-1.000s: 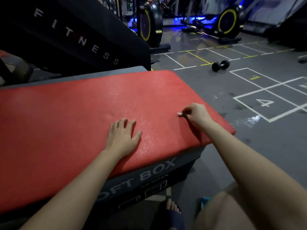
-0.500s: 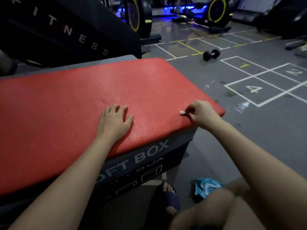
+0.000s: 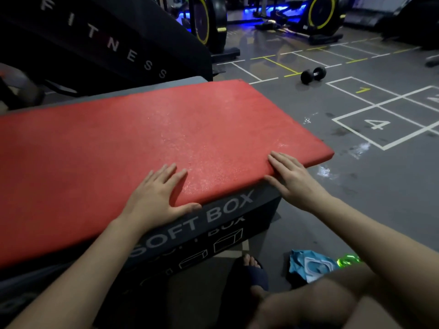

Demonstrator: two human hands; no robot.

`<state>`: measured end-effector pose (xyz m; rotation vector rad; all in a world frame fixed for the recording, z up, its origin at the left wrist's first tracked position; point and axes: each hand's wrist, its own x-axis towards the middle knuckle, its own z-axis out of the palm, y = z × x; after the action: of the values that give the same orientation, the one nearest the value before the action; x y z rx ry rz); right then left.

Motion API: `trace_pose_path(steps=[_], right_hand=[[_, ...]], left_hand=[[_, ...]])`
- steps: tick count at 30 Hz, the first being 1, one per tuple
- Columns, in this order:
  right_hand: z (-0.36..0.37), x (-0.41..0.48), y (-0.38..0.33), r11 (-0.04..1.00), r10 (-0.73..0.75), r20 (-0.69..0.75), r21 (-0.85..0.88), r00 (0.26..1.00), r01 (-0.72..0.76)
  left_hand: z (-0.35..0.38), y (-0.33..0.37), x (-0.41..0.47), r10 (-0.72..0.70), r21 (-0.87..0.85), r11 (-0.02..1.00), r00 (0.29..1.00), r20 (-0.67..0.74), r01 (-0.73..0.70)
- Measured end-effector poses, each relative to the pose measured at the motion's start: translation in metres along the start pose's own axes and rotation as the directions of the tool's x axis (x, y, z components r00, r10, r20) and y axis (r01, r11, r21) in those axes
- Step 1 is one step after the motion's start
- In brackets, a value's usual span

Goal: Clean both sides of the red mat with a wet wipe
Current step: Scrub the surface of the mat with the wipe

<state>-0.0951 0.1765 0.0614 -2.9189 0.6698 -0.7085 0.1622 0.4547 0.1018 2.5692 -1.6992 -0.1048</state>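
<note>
Resting on red mat (image 3: 142,138), left hand (image 3: 154,195), right hand (image 3: 294,179), mat's left end cropped

Dark box (image 3: 213,217) lettered SOFT BOX, standing on the grey floor (image 3: 356,198). Black dumbbell (image 3: 313,75) lying well beyond it, near white painted squares (image 3: 377,124) numbered 1 and 4. Further back, two exercise bikes (image 3: 209,22) with yellow-rimmed wheels. On the left, black slanted panel (image 3: 107,43) reading FITNESS. Blue packet (image 3: 308,267) on the floor, near the box.

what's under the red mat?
A dark box printed SOFT BOX: its front face and a grey strip beyond the red mat show. The mat hides the rest of its top.
</note>
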Motion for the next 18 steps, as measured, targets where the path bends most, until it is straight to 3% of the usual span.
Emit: trace_pose_path(steps=[5, 9, 12, 15, 18], right_hand=[[0.0, 0.002, -0.002, 0.997, -0.04, 0.086, -0.067, 0.996, 0.046], [-0.005, 0.009, -0.006, 0.989, -0.061, 0.106, -0.129, 0.992, 0.074], [-0.007, 0.017, -0.014, 0.99, -0.044, 0.092, -0.128, 0.995, 0.056], [-0.002, 0.021, -0.015, 0.982, -0.106, 0.106, -0.146, 0.989, 0.121], [0.002, 0.02, -0.013, 0.977, -0.127, 0.104, -0.157, 0.986, 0.142]], left_hand=[[0.003, 0.003, 0.001, 0.056, 0.188, 0.98, 0.997, 0.05, -0.064], [-0.003, 0.011, -0.014, 0.197, 0.361, 0.925, 0.96, -0.197, -0.116], [-0.001, 0.015, -0.024, 0.217, 0.371, 0.924, 0.93, -0.296, -0.097], [0.0, 0.001, -0.033, 0.043, 0.295, 0.955, 0.983, -0.181, 0.012], [-0.001, -0.008, -0.036, -0.151, 0.198, 0.964, 0.979, -0.134, 0.175]])
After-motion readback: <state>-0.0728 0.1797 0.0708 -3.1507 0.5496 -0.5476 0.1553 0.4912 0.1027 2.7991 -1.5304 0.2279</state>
